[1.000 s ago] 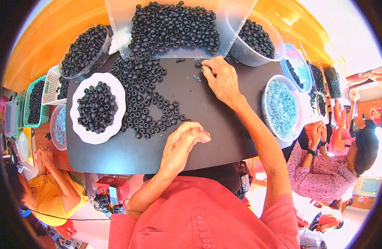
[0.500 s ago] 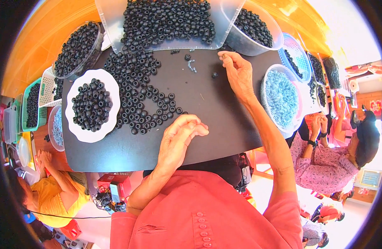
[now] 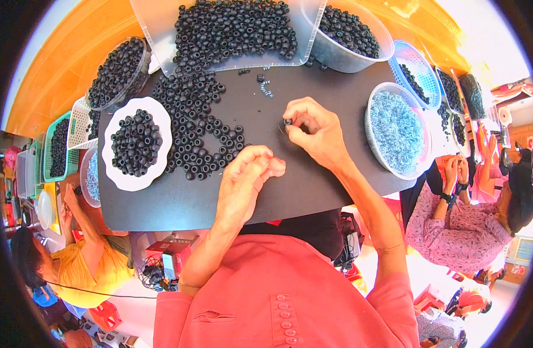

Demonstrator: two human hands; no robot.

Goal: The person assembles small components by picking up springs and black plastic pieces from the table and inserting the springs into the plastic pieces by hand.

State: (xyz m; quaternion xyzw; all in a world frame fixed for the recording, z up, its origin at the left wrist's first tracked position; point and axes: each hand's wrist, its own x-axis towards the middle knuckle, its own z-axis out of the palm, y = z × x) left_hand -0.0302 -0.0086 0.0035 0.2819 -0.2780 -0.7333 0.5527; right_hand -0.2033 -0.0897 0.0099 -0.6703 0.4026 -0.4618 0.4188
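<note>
Over the dark tabletop, my right hand is closed, with thumb and forefinger pinching a small black bead-like plastic part. My left hand is beside it on the left, fingers curled in toward the thumb; whether anything is in them is hidden. A spread of loose black plastic parts, round with a hole, lies left of my hands. Beside it a white scalloped plate carries a heap of the same parts. A few small coiled metal springs lie beyond my hands.
A clear bin of black parts lies tipped at the far edge, with a clear tub to its right and another to its left. A bowl of small bluish pieces stands at right. Two people sit nearby.
My right hand has come nearer and leftward, closer to my left hand. The lone black part on the table is no longer seen there. My left hand has hardly moved.
</note>
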